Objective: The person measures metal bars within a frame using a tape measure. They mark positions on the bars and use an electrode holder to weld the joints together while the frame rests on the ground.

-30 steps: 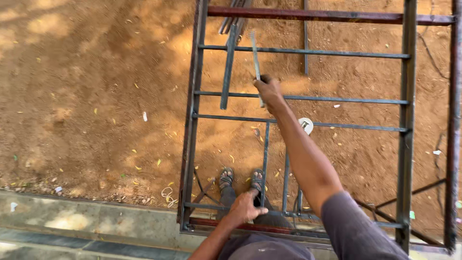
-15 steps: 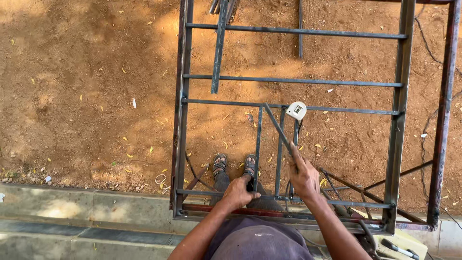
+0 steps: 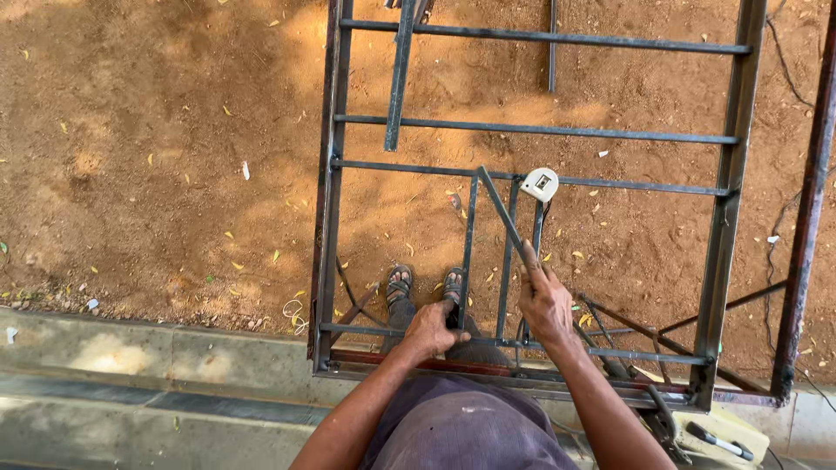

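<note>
Nearest to me, my left hand point(image 3: 433, 329) is closed around a short upright bar point(image 3: 467, 252) near its lower end, where that bar meets the bottom rail of the metal grille frame point(image 3: 326, 218). My right hand point(image 3: 547, 303) is closed on a loose flat steel strip point(image 3: 502, 213), index finger laid along it. The strip runs up and to the left from that hand at a slant, crossing the uprights, and its far end reaches the cross rail above. My sandalled feet point(image 3: 424, 283) stand on the dirt ground point(image 3: 157, 130) inside the frame, just beyond my hands.

A white tape measure point(image 3: 540, 184) sits on that cross rail, just beside the strip's far end. Farther out, a longer loose bar point(image 3: 401, 74) lies across two upper rails.

Risk, in my judgement: the strip is held at one end only, so it could swing or drop between the bars toward my feet. The tape measure sits narrowly on a thin rail; a knock from the strip would likely tip it off. My left fingers sit close to the bar joint and could be pinched.
</note>
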`<state>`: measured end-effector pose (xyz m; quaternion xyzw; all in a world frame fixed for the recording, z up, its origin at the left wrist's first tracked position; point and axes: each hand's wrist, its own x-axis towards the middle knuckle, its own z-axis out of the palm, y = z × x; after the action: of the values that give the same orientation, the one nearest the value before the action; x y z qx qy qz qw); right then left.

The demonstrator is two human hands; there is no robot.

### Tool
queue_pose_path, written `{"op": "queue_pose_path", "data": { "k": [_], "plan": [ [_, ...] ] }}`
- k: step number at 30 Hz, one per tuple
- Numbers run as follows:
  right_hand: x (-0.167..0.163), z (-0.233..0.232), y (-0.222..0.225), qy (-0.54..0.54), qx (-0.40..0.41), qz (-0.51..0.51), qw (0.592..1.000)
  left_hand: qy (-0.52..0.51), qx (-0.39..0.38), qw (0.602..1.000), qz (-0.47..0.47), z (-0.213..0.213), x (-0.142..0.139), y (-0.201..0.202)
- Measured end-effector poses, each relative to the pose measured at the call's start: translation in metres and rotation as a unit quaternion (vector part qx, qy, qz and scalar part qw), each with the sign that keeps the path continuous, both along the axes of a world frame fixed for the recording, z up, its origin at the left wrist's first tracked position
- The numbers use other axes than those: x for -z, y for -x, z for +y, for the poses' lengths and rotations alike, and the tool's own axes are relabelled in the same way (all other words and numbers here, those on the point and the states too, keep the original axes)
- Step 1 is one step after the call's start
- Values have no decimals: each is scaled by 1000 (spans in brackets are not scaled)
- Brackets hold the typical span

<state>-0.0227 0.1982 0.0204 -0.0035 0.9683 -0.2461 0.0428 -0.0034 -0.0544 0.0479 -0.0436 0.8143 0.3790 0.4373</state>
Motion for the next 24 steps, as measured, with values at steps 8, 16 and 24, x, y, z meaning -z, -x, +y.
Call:
{"op": "queue_pose_path", "data": {
  "k": [8,16,24],
  "plan": [
    [-1,0,-1,-3,5,-17,1000,-1,-15,999,-28,4,19,-9],
    [5,-3,-3,18,10,-11,1000,7,8,1000,-20,4,18,-8],
    [-1,-5,-6,-1,4,-53,999,-15,-6,999,-33,2,5,-2]
  ]
}}
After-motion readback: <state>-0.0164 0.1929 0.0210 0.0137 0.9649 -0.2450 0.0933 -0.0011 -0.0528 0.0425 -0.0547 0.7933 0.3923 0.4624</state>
